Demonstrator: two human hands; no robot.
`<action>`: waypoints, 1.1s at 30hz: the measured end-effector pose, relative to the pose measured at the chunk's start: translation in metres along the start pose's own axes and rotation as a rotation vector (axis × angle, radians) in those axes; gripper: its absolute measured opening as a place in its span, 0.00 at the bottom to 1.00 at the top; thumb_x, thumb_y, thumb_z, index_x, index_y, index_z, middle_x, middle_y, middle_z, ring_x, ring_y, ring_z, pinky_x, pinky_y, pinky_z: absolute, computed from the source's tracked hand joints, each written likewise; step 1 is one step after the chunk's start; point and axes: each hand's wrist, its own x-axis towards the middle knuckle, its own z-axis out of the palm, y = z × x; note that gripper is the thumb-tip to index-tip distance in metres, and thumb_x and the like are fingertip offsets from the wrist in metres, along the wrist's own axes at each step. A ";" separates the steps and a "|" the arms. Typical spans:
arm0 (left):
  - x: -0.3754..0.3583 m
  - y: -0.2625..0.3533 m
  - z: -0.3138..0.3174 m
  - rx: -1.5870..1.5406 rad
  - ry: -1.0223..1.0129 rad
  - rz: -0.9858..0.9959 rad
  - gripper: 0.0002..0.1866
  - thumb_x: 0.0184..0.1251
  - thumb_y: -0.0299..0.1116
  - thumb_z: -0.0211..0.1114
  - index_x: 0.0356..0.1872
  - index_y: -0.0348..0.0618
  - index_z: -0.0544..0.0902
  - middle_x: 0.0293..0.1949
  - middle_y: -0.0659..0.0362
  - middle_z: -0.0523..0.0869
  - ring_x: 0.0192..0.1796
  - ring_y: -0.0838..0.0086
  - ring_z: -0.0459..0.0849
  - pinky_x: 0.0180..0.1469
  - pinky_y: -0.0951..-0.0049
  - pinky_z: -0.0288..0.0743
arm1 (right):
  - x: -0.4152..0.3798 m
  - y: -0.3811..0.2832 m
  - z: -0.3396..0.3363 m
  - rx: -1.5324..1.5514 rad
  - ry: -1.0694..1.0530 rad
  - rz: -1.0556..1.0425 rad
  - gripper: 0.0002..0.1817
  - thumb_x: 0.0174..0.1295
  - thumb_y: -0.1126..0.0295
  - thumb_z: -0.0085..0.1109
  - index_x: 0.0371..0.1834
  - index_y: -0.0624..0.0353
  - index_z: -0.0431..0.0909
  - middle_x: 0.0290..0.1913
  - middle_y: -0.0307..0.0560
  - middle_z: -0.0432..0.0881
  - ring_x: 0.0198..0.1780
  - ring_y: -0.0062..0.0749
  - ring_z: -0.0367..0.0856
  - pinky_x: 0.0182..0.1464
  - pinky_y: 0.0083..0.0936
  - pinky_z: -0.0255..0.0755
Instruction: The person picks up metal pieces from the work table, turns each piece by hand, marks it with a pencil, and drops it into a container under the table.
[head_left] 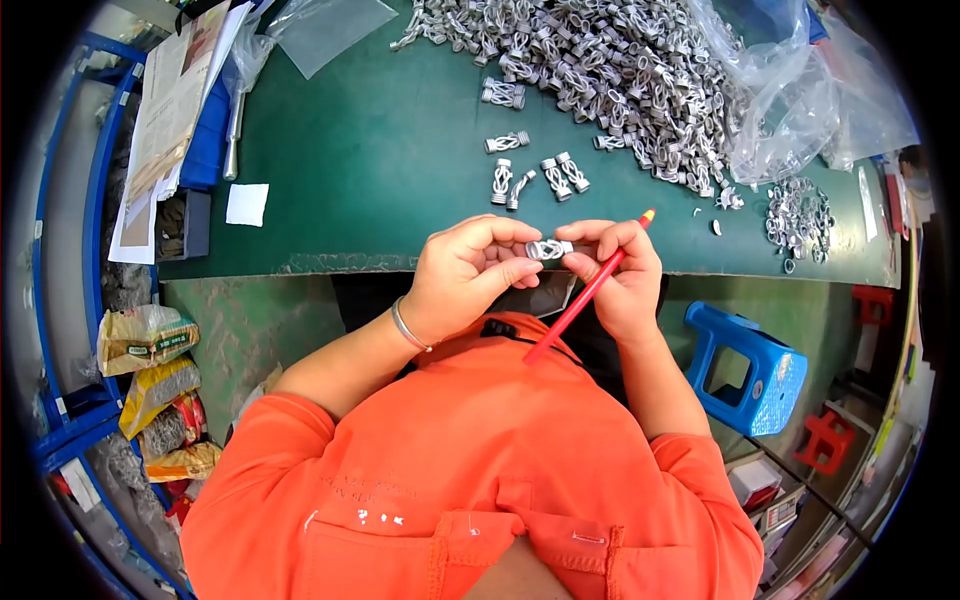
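Observation:
Between the fingertips of both hands, at the table's near edge, lies a small grey cage-like part point(549, 249) with twisted bars and a collar at its end. My left hand point(458, 268), with a bangle on the wrist, pinches its left end. The thumb and fingers of my right hand point(625, 275) close on its right end. That same hand also grips a red pen point(578, 304) with a yellow tip, slanting down toward the orange shirt. Just beyond the hands, several similar grey parts point(502, 181) lie loose on the green table point(340, 170).
A large heap of grey parts point(640, 90) covers the back right, with clear plastic bags point(790, 110) beside it. Small grey scraps point(797, 220) lie at the right. A white paper square point(247, 204) sits at the left. A blue stool point(750, 370) stands below the table.

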 end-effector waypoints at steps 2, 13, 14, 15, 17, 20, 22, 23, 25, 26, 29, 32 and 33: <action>-0.001 -0.001 0.001 0.168 0.010 0.164 0.10 0.63 0.18 0.61 0.46 0.29 0.76 0.37 0.55 0.82 0.37 0.74 0.84 0.39 0.77 0.81 | -0.003 0.000 0.001 -0.061 0.001 -0.055 0.15 0.55 0.88 0.59 0.30 0.59 0.63 0.46 0.58 0.80 0.38 0.25 0.80 0.41 0.21 0.77; -0.013 -0.009 -0.023 0.192 -0.138 -0.236 0.09 0.64 0.20 0.61 0.44 0.29 0.77 0.36 0.56 0.83 0.36 0.78 0.84 0.39 0.79 0.81 | 0.012 -0.008 0.000 -0.466 0.045 -0.239 0.14 0.52 0.86 0.63 0.25 0.62 0.64 0.33 0.54 0.84 0.33 0.30 0.83 0.36 0.23 0.76; -0.014 -0.010 -0.024 0.289 -0.147 -0.224 0.09 0.63 0.20 0.61 0.43 0.29 0.78 0.36 0.56 0.83 0.35 0.79 0.84 0.39 0.79 0.81 | 0.018 -0.004 -0.003 -0.548 0.070 -0.253 0.14 0.53 0.85 0.63 0.23 0.62 0.65 0.33 0.52 0.84 0.32 0.29 0.82 0.35 0.20 0.74; -0.015 -0.009 -0.024 0.386 -0.155 -0.214 0.08 0.63 0.19 0.61 0.42 0.30 0.78 0.35 0.57 0.83 0.35 0.79 0.84 0.38 0.79 0.81 | 0.024 -0.002 -0.006 -0.610 0.069 -0.248 0.14 0.50 0.86 0.64 0.24 0.62 0.66 0.33 0.51 0.83 0.34 0.32 0.82 0.36 0.22 0.74; -0.016 -0.011 -0.022 0.423 -0.149 -0.155 0.07 0.63 0.20 0.61 0.42 0.30 0.79 0.34 0.57 0.83 0.35 0.79 0.84 0.38 0.80 0.81 | 0.037 0.002 -0.008 -0.757 0.038 -0.330 0.14 0.47 0.86 0.65 0.24 0.62 0.66 0.32 0.50 0.83 0.36 0.39 0.81 0.37 0.27 0.74; -0.014 -0.009 -0.018 0.394 -0.121 -0.178 0.07 0.64 0.20 0.60 0.41 0.30 0.79 0.34 0.57 0.84 0.34 0.79 0.85 0.37 0.80 0.80 | 0.052 0.011 -0.012 -0.975 -0.045 -0.442 0.16 0.47 0.85 0.66 0.25 0.61 0.65 0.36 0.51 0.82 0.36 0.37 0.79 0.37 0.25 0.72; -0.011 -0.007 -0.019 0.335 -0.093 -0.249 0.06 0.64 0.21 0.60 0.41 0.30 0.79 0.34 0.57 0.84 0.34 0.78 0.85 0.37 0.79 0.80 | 0.052 0.011 -0.014 -0.959 -0.044 -0.433 0.16 0.47 0.85 0.66 0.25 0.61 0.65 0.36 0.50 0.82 0.35 0.39 0.79 0.36 0.26 0.72; -0.012 -0.007 -0.020 0.301 -0.066 -0.253 0.06 0.65 0.21 0.60 0.41 0.30 0.79 0.33 0.57 0.83 0.34 0.77 0.85 0.37 0.79 0.80 | 0.051 0.011 -0.015 -0.940 -0.045 -0.419 0.15 0.48 0.84 0.66 0.25 0.61 0.65 0.35 0.49 0.82 0.34 0.40 0.78 0.36 0.28 0.72; -0.011 -0.008 -0.021 0.269 -0.041 -0.245 0.06 0.65 0.22 0.59 0.41 0.30 0.79 0.33 0.57 0.83 0.34 0.77 0.85 0.37 0.79 0.80 | 0.044 0.012 -0.015 -0.914 -0.029 -0.428 0.14 0.53 0.83 0.64 0.26 0.60 0.64 0.35 0.50 0.82 0.33 0.35 0.79 0.34 0.26 0.73; -0.010 -0.008 -0.022 0.223 -0.011 -0.257 0.07 0.65 0.22 0.60 0.41 0.30 0.78 0.33 0.57 0.83 0.33 0.77 0.85 0.37 0.79 0.80 | 0.039 0.014 -0.014 -0.605 0.063 -0.225 0.14 0.54 0.83 0.62 0.26 0.60 0.64 0.34 0.50 0.81 0.33 0.33 0.79 0.33 0.25 0.73; -0.004 -0.010 -0.020 0.135 0.024 -0.245 0.09 0.65 0.22 0.60 0.45 0.31 0.77 0.33 0.57 0.83 0.33 0.76 0.85 0.38 0.79 0.80 | 0.028 0.005 -0.013 -0.006 0.145 0.214 0.12 0.61 0.83 0.56 0.29 0.58 0.61 0.36 0.53 0.81 0.32 0.27 0.81 0.31 0.18 0.77; 0.005 -0.007 -0.012 -0.028 0.048 -0.136 0.13 0.65 0.21 0.60 0.49 0.30 0.75 0.38 0.55 0.81 0.36 0.74 0.85 0.38 0.78 0.81 | 0.016 0.005 -0.009 0.236 0.064 0.251 0.12 0.61 0.84 0.54 0.30 0.58 0.62 0.39 0.57 0.80 0.34 0.32 0.83 0.33 0.21 0.82; 0.007 -0.006 -0.010 -0.038 0.059 -0.135 0.13 0.65 0.21 0.60 0.49 0.30 0.75 0.38 0.55 0.81 0.36 0.74 0.85 0.38 0.78 0.81 | 0.013 0.007 -0.009 0.302 0.012 0.236 0.11 0.61 0.84 0.55 0.30 0.59 0.62 0.41 0.58 0.80 0.36 0.33 0.84 0.36 0.23 0.82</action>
